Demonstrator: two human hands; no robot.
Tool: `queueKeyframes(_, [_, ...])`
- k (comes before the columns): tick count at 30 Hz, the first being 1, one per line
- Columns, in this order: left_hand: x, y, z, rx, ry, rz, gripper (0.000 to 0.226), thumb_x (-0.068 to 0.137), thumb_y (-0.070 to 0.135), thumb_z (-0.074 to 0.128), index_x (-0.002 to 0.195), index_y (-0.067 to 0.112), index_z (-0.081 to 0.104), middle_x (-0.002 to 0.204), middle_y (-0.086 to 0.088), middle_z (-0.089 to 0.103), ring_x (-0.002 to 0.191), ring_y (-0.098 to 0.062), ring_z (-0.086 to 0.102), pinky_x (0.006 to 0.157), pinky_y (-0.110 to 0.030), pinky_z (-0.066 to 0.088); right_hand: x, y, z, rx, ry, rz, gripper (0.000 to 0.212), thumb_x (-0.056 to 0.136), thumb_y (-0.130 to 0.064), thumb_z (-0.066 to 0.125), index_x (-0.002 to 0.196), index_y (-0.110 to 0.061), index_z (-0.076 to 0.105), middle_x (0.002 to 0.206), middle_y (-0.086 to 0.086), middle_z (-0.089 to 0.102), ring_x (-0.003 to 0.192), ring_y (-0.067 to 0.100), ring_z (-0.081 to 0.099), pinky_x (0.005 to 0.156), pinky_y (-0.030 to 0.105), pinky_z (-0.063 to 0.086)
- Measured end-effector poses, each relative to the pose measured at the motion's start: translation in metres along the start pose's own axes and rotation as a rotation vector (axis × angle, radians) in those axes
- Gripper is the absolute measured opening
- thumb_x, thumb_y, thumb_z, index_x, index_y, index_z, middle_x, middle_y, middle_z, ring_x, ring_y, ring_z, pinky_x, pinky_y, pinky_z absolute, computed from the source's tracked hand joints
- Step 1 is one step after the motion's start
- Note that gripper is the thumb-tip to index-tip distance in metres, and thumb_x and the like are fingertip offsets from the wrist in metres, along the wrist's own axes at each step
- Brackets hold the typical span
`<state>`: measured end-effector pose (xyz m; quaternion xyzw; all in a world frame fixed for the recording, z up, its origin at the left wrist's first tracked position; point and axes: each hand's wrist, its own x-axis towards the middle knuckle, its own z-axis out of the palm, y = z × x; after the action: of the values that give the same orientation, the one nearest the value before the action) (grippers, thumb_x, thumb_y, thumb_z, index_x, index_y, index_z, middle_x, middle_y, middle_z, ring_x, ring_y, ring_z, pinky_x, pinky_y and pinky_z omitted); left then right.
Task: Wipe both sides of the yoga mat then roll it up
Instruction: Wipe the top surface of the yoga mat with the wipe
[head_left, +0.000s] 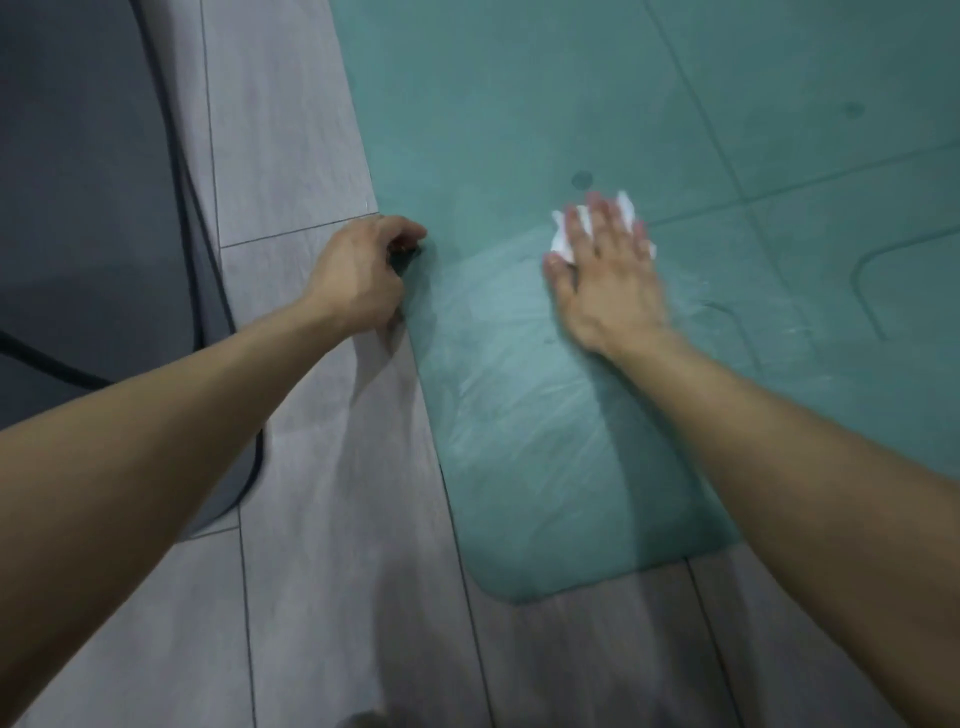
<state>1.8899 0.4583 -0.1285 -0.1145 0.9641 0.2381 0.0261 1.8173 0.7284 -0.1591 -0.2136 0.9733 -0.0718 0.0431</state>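
A teal yoga mat (545, 441) lies flat on the floor, filling the right and upper part of the head view, with its rounded near corner toward me. Streaky wet marks show on the mat near my hands. My right hand (605, 275) lies flat with straight fingers on a white wipe (563, 239), pressing it onto the mat. My left hand (358, 273) sits at the mat's left edge with its fingers curled round that edge.
Grey wood-look floor tiles (311, 519) run along the left and near side of the mat. A dark grey rug or cushion with a black border (93, 182) lies at the far left.
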Motion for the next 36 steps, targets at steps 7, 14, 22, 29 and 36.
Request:
queueKeyframes(7, [0.018,-0.016,-0.008,0.100,0.050,-0.025,0.054,0.089,-0.002,0.052,0.140,0.012,0.063,0.141,-0.014,0.060,0.130,-0.033,0.057,0.111,-0.039,0.043,-0.005,-0.101,0.014,0.063,-0.037,-0.322,0.069,0.104,-0.057,0.024,0.163,-0.023,0.035,0.173,0.007,0.025,0.162,0.028,0.008,0.131,0.050,0.006])
queueKeyframes(14, [0.017,-0.010,-0.002,0.184,0.037,0.035,0.053,0.087,0.002,0.052,0.138,0.011,0.065,0.145,-0.011,0.058,0.133,-0.036,0.053,0.114,-0.044,0.044,0.011,0.015,-0.002,0.014,0.030,-0.034,0.073,0.106,-0.060,0.021,0.167,-0.020,0.025,0.176,0.007,0.016,0.163,0.023,0.005,0.132,0.044,0.002])
queueKeyframes(22, [0.006,0.010,-0.002,0.209,-0.035,0.107,0.056,0.082,-0.002,0.052,0.134,0.012,0.068,0.139,-0.012,0.061,0.128,-0.038,0.054,0.112,-0.046,0.046,-0.044,-0.058,0.012,0.079,0.049,-0.108,0.075,0.104,-0.063,0.028,0.164,-0.017,0.035,0.174,0.010,0.022,0.163,0.028,0.009,0.131,0.053,0.007])
queueKeyframes(29, [-0.014,0.016,-0.001,0.218,-0.065,0.155,0.057,0.081,-0.004,0.053,0.134,0.011,0.067,0.142,-0.012,0.061,0.131,-0.037,0.053,0.112,-0.042,0.044,-0.103,-0.030,0.011,0.040,-0.038,-0.410,0.067,0.109,-0.058,0.031,0.166,-0.024,0.029,0.175,0.003,0.020,0.163,0.020,0.006,0.131,0.046,0.010])
queueKeyframes(36, [-0.040,0.047,0.009,0.267,-0.185,0.345,0.053,0.081,0.002,0.057,0.132,0.014,0.066,0.139,-0.012,0.061,0.126,-0.039,0.054,0.108,-0.046,0.047,-0.110,0.013,0.000,0.058,0.028,0.239,0.084,0.102,-0.069,0.016,0.168,-0.018,0.022,0.176,0.011,0.011,0.163,0.026,0.000,0.131,0.052,-0.001])
